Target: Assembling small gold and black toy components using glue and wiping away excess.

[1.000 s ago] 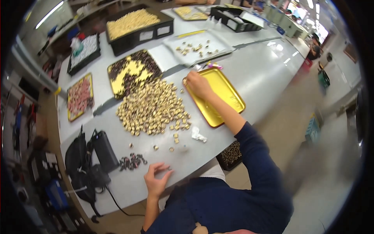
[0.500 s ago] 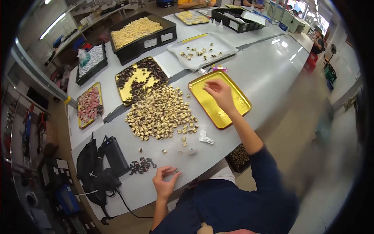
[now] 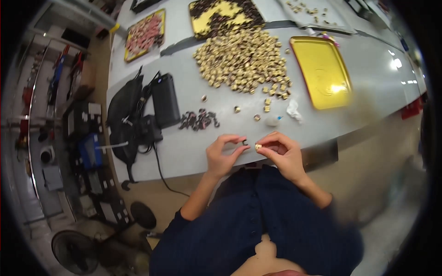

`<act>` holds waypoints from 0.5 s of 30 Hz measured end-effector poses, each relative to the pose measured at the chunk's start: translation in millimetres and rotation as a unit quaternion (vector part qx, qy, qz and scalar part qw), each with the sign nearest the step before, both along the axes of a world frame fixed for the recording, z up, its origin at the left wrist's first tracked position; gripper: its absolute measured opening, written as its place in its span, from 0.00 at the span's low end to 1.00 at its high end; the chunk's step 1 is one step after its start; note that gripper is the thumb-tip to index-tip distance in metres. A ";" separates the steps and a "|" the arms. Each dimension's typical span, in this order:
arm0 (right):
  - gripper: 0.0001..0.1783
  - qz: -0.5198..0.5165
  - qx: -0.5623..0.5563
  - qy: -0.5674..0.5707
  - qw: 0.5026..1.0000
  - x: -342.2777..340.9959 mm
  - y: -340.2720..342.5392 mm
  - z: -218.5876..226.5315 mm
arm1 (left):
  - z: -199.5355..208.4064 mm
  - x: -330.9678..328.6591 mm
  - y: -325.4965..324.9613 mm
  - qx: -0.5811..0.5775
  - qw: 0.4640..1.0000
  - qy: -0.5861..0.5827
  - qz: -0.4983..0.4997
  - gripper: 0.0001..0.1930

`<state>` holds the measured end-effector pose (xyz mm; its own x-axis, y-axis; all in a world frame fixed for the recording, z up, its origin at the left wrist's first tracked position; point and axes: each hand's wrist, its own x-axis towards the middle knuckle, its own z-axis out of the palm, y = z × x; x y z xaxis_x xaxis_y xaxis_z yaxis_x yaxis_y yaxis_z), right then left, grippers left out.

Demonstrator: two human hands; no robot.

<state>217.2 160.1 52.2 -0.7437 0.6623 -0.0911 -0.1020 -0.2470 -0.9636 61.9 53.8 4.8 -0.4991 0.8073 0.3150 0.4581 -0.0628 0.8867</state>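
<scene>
My left hand (image 3: 222, 155) pinches a small dark curved piece (image 3: 245, 142) between thumb and fingertips, over the table's near edge. Facing it, my right hand (image 3: 286, 156) grips a small gold block-shaped piece (image 3: 258, 146). The two pieces are close together but apart. Beyond my hands lies a small white bottle (image 3: 271, 121) with a blue tip, beside a gold ring-like piece (image 3: 257, 117). A little pile of dark curved pieces (image 3: 199, 120) sits to the left. Farther off is a large heap of gold pieces (image 3: 241, 60).
A gold tray (image 3: 317, 69) lies at the right, near a crumpled tissue (image 3: 293, 111). Dark pieces fill part of another tray (image 3: 202, 24) behind the heap. To the left are a tray of pink pieces (image 3: 145, 37), a black pouch (image 3: 123, 106) and a black box (image 3: 165, 101) with cables.
My right hand has come from above the gold tray to beside my left hand, and a gold piece now shows in it. The view has tilted down toward my body.
</scene>
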 end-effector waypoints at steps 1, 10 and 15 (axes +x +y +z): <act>0.09 -0.015 -0.015 -0.030 0.999 -3.3 -4.7 -3.9 | 1.2 -0.1 0.0 0.017 1.000 0.019 -0.004 0.20; 0.10 0.002 -0.053 -0.073 0.996 -16.2 -4.3 -23.0 | -2.4 -1.3 -5.5 0.058 0.998 0.004 -0.025 0.20; 0.09 0.022 -0.102 -0.083 0.991 -13.7 -2.8 -27.1 | -3.2 -2.9 -4.0 0.066 0.997 0.020 -0.042 0.20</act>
<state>203.5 157.2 25.0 -0.7356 0.5841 -0.3430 0.0691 -0.4390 -0.8958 59.0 49.8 1.5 -0.4169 0.7953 0.4401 0.4810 -0.2178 0.8492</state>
